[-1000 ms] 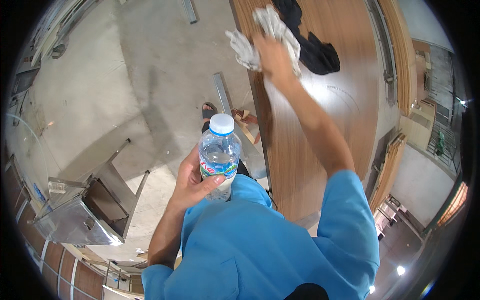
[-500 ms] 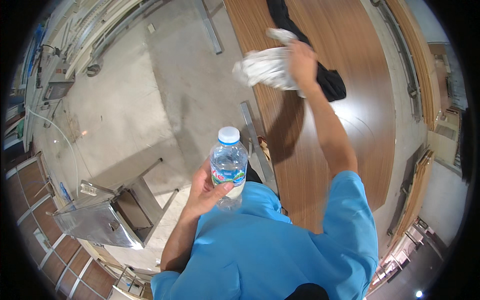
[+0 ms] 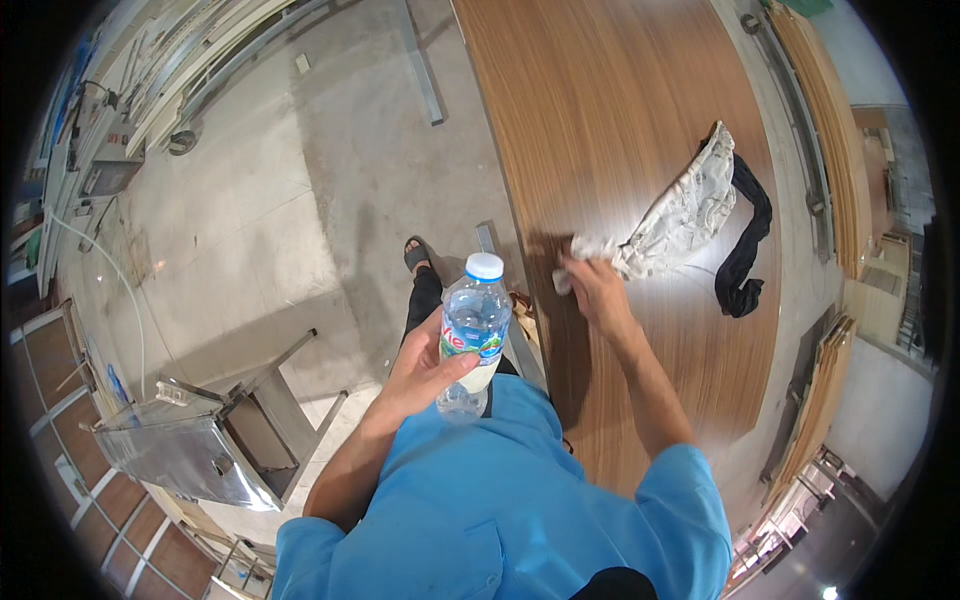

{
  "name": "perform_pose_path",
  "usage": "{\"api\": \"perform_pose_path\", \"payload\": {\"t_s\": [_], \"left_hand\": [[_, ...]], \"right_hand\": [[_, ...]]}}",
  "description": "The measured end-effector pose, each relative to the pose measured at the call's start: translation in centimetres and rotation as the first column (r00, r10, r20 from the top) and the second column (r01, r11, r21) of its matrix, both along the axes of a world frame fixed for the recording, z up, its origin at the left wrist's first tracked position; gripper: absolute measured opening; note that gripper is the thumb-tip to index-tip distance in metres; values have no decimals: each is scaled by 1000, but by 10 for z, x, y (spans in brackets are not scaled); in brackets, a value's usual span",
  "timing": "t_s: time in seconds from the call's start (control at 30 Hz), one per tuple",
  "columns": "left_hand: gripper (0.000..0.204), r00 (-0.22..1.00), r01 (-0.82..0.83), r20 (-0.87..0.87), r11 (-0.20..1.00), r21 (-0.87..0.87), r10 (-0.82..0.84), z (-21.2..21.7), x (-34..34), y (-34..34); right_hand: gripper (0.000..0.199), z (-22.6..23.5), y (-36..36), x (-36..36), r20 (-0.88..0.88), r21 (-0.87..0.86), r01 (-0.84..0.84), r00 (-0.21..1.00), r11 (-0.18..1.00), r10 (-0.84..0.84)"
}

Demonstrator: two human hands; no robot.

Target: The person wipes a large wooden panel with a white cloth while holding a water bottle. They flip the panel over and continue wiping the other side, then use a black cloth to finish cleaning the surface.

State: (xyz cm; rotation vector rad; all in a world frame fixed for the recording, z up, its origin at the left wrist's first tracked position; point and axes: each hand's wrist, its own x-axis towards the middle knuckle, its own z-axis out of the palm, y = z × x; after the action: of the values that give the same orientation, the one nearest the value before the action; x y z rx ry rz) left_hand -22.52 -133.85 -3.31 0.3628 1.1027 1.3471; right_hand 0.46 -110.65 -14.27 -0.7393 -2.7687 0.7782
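Note:
My left hand [image 3: 425, 368] is wrapped round a clear plastic bottle [image 3: 473, 330] with a white cap and a colourful label. It is held upright in front of my body and has some liquid in it. Over the near left edge of the wood-grain table [image 3: 600, 110], my right hand [image 3: 597, 292] grips one end of a crumpled white cloth [image 3: 690, 215]. The rest of that cloth stretches away to the right across the tabletop. Beyond it a black strip of fabric [image 3: 748, 240] lies curved near the table's right side.
A metal-sided cabinet or frame with legs [image 3: 190, 450] lies on the floor at the left. Long profiles [image 3: 215, 75] are piled at the far left. Stacked boards [image 3: 830, 130] stand beyond the table's right side. My sandalled foot [image 3: 415, 252] shows on the concrete floor.
My right hand has come nearer and left with the white cloth's end, and the cloth is now spread out. The black fabric has shifted right and nearer. My left foot has come into view.

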Motion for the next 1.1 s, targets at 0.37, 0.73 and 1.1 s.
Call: {"api": "perform_pose_path", "payload": {"t_s": [0.37,0.73,1.1], "left_hand": [[48,998,60,-8,994,-87,-61,-27,-37,47],[53,918,67,392,950,-304,61,-56,20,106],[56,905,-176,350,961,-212,243,-58,25,133]], "right_hand": [[39,0,22,-4,16,-52,501,865,864,-501],[46,16,-21,46,53,131,425,899,896,-435],[49,5,-16,65,-10,95,409,912,908,-410]]}}
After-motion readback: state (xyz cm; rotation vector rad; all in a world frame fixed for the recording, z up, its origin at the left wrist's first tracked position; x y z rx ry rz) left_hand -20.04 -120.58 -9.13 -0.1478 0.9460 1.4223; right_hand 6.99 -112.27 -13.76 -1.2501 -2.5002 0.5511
